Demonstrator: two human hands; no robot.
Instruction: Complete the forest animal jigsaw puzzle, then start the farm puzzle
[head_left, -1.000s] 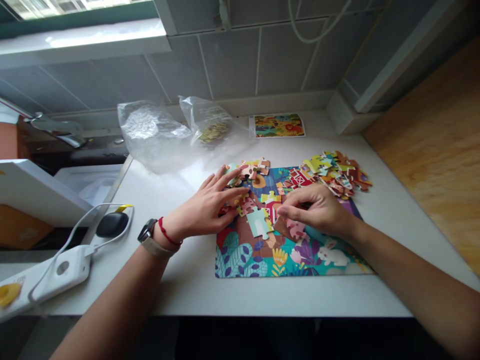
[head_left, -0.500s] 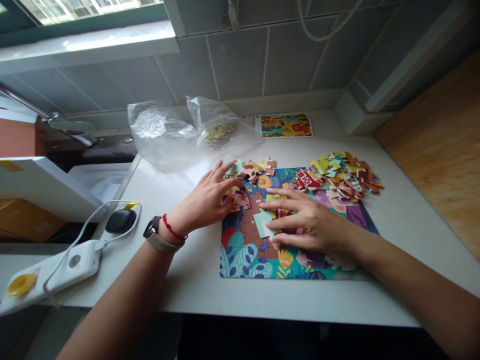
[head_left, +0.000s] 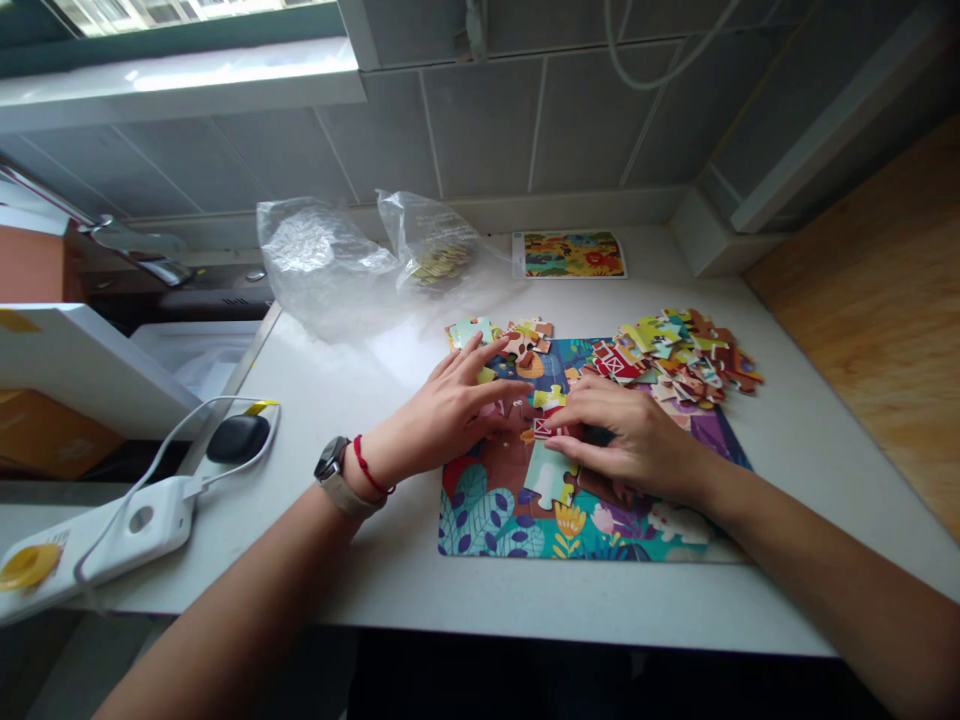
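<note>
Colourful jigsaw board [head_left: 487, 530] with a leafy print, lying flat, partly filled; loose cardboard pieces [head_left: 675, 360] heaped toward 1 o'clock; pale teal piece [head_left: 550, 475] near centre, apparently not seated.

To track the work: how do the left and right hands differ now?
The left hand lies fingers spread; the right hand is curled near a pale aqua puzzle piece. The left wrist wears a watch and red cord; the right wrist is bare. Both are over the puzzle board.
</note>
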